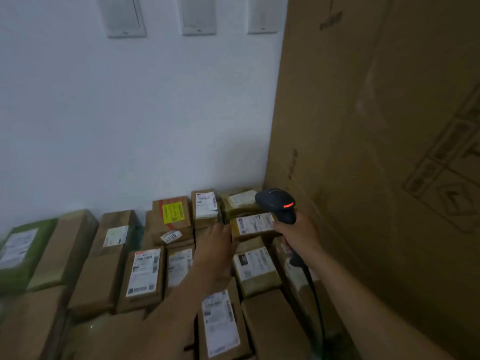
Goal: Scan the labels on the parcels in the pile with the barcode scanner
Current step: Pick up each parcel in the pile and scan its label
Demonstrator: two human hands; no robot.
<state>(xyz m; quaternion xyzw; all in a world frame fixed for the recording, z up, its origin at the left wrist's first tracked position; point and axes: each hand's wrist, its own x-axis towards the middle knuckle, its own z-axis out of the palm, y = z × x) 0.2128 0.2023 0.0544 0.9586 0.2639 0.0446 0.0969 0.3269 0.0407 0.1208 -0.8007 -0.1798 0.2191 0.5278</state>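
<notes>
1. Nearest the wearer, a brown parcel (220,323) with a long white label lay flat at the front of the pile (104,279), and both bare forearms stretched over it toward the far corner.
2. Biggest by far was a tall cardboard carton (376,152) standing along the right; I judged it left the right arm little room to swing.
3. Behind everything rose a white wall (130,113) with three pale wall plates (198,15) high up.
4. Parcels packed the space between wall and carton edge to edge, most labels upward: a green-wrapped parcel (23,253) far left, a yellow-labelled parcel (172,213) toward the back.
5. The left hand (217,239) reached to the left end of a small labelled parcel (253,226) near the back right corner; its fingers touched the box, but blur hid whether they gripped or merely steadied it.
6. The right hand (298,235) was curled tight round the handle of the dark barcode scanner (275,203), whose head hung just above that parcel's right end, a black cable (314,294) trailing back toward the person.
7. A red light (288,205) glowed on the scanner head, so I took the step to be the scan of that parcel's label (255,223); next, I judged, the scanner would need squaring to it, then shifting to a neighbour, while boxes showing no label would want turning first.
</notes>
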